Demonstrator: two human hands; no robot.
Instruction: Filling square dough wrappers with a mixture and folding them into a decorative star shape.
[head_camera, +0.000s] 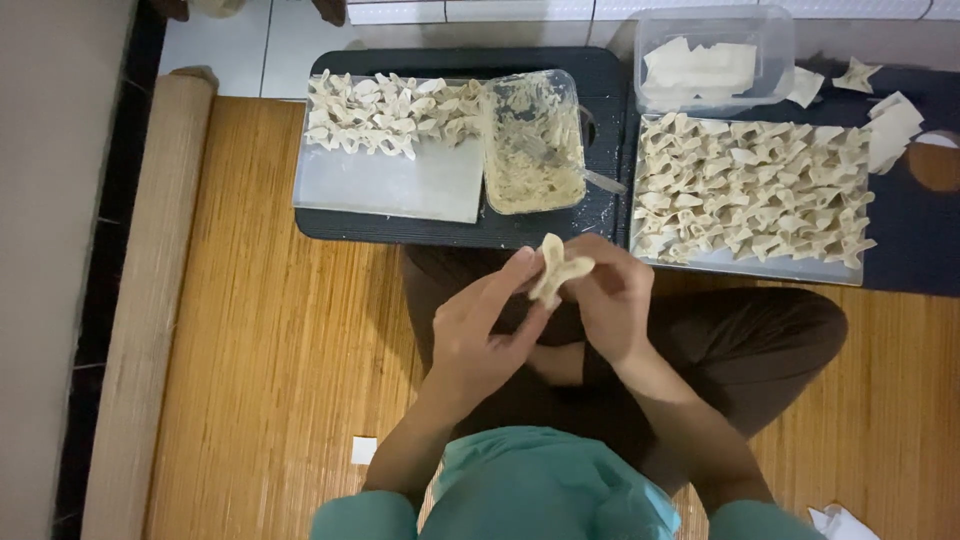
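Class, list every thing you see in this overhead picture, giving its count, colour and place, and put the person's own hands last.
Folded pale dumpling: one, cream, held between both hands.
Clear plastic tub of filling: one, beige paste, on the black tray's right part.
Black tray: one, top centre.
White board of folded dumplings: one, dumplings along its top edge, on the black tray.
Right-hand tray of folded dumplings: one, nearly full, many cream pieces.
Clear box of flat wrappers: one, top right.
Loose wrappers: a few, cream, far right.
Woven straw mat: one, golden brown, underneath.
Left hand: pinching the dumpling.
Right hand: pinching the dumpling.
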